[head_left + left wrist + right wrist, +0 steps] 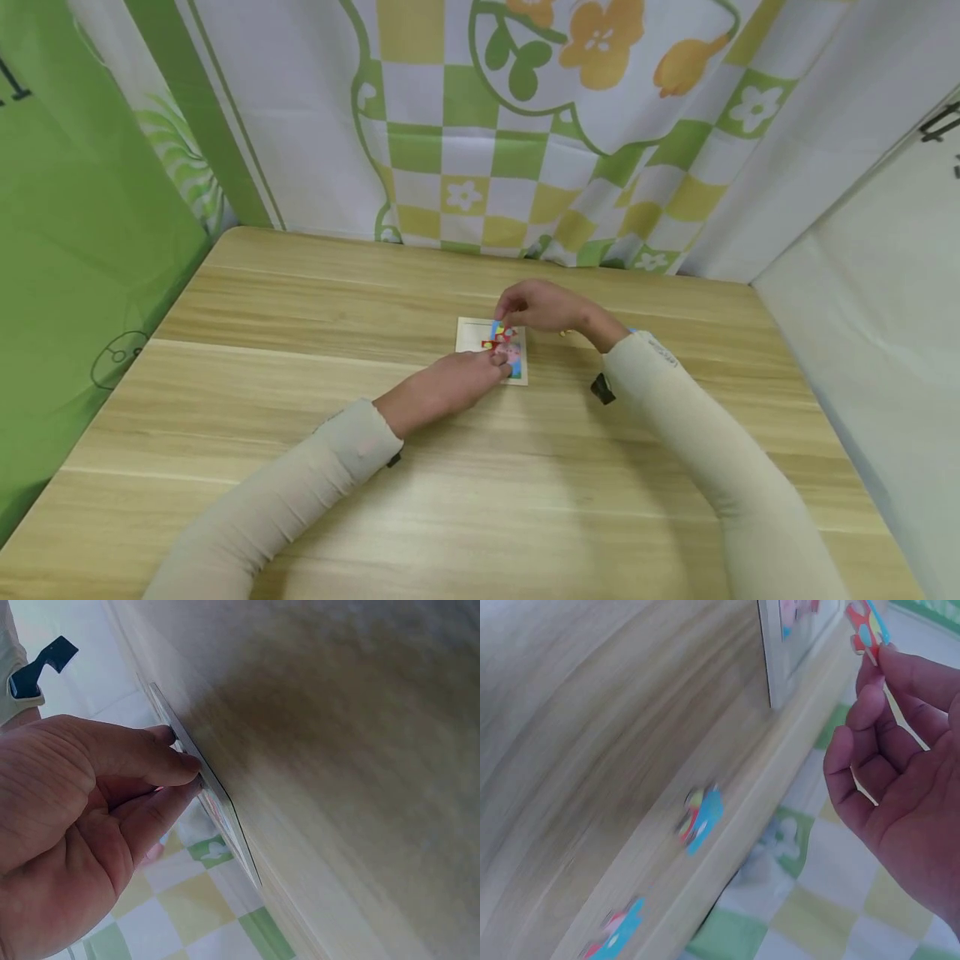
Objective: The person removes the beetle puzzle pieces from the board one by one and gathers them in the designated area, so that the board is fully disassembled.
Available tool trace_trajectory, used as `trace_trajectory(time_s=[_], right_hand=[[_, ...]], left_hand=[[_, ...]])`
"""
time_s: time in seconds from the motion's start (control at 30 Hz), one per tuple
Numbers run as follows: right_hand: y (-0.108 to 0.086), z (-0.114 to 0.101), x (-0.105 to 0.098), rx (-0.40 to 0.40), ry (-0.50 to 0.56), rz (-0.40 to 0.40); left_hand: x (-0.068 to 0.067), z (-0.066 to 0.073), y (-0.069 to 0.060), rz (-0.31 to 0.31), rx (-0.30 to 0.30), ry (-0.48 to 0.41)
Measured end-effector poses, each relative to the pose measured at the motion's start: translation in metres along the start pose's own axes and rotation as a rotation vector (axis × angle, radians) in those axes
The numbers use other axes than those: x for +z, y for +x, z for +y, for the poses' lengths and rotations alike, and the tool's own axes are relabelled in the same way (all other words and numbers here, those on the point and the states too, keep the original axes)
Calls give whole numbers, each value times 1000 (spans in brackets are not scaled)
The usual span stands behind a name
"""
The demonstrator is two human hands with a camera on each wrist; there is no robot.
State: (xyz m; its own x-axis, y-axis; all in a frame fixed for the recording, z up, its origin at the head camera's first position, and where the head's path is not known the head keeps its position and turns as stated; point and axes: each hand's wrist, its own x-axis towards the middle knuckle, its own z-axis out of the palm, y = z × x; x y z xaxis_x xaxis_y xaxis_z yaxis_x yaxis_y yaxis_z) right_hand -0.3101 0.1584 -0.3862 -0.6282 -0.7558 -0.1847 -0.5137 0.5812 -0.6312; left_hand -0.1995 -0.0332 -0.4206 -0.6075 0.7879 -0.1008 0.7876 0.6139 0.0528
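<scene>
A small jigsaw board (468,337) with a pale frame lies on the table, a colourful picture partly assembled in its right side. My left hand (471,377) holds the board at its near edge; in the left wrist view the thumb (176,766) is at the board's rim and fingertips reach over the top. Over the far part of the board, my right hand (543,306) pinches a red, blue and yellow puzzle piece (868,628) between thumb and fingertips. The piece is tilted above the board. Fingers hide part of the picture.
Two loose puzzle pieces, one nearer the board (703,819) and one farther off (616,934), lie on the wooden table (337,333) to the right of the board. A checked curtain (487,150) hangs along the table's far edge.
</scene>
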Motion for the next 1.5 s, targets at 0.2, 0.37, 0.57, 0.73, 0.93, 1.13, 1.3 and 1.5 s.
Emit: trace_trajectory(time_s=[0.2, 0.37, 0.57, 0.73, 0.93, 1.13, 1.3, 1.5], right_hand=[[-24, 14, -11, 80, 50, 13], [-45, 28, -14, 119, 59, 4], [-65, 43, -12, 158, 76, 7], [-74, 54, -11, 153, 102, 3], [-77, 58, -8, 175, 104, -10], [-76, 60, -2, 204, 79, 5], [-76, 59, -1, 203, 76, 20], [-77, 57, 1, 235, 57, 42]], left_hand=[[-2, -1, 1, -28, -12, -27], [-2, -1, 2, -49, -20, -48], [1, -1, 2, -32, -4, -67], [1, 0, 2, -18, 2, -35], [-1, 1, 3, -25, -4, 1], [-2, 2, 3, -26, -12, -6], [-2, 2, 3, -9, -10, -16], [-1, 1, 5, -15, -15, -19]])
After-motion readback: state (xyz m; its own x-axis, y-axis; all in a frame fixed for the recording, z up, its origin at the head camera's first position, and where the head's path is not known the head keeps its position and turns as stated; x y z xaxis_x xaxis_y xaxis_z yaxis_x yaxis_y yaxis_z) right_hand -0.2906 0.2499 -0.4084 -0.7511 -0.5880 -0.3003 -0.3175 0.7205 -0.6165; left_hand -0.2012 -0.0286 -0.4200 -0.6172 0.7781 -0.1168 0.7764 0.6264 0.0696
